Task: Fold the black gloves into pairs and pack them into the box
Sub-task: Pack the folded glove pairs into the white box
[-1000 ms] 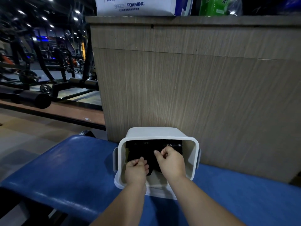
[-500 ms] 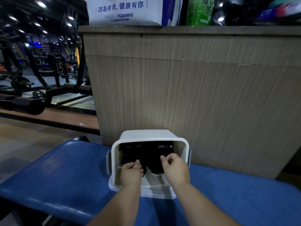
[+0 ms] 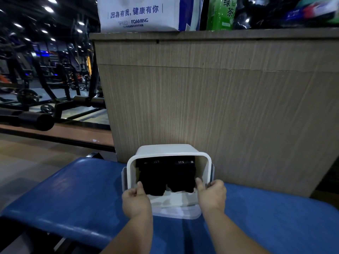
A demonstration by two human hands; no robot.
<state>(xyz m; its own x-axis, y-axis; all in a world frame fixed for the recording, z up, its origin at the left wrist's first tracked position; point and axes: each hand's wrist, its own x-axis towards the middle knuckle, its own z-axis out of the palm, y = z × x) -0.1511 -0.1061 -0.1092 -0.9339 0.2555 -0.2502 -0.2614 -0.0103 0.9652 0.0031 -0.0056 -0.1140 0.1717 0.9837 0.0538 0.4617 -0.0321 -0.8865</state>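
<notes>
The black gloves (image 3: 166, 177) sat inside the white box (image 3: 165, 150), two folded bundles side by side against its far inner face, each with a small white label showing at its far edge. The left bundle and the right one touched along the middle, and their near ends hung ragged above the pale inner wall. The box was tipped so that its open mouth faced me, with its far side close against the wooden cabinet (image 3: 220, 116).

My left hand (image 3: 134, 200) grasped the left rim of the box, thumb hooked inside just beside the left bundle, the other fingers wrapped round the outer wall. My right hand (image 3: 211, 195) grasped the right rim the same way, thumb inside near the right bundle, fingers curled over the outside by the grey side latch.

The box rested on the blue padded counter (image 3: 73, 189), which ran left and right beneath my forearms. On top of the cabinet stood a white bag (image 3: 139, 13) with blue print and, to its right, a green bottle (image 3: 220, 13). Far off on the left were dark gym machines (image 3: 45, 79) under ceiling lights.
</notes>
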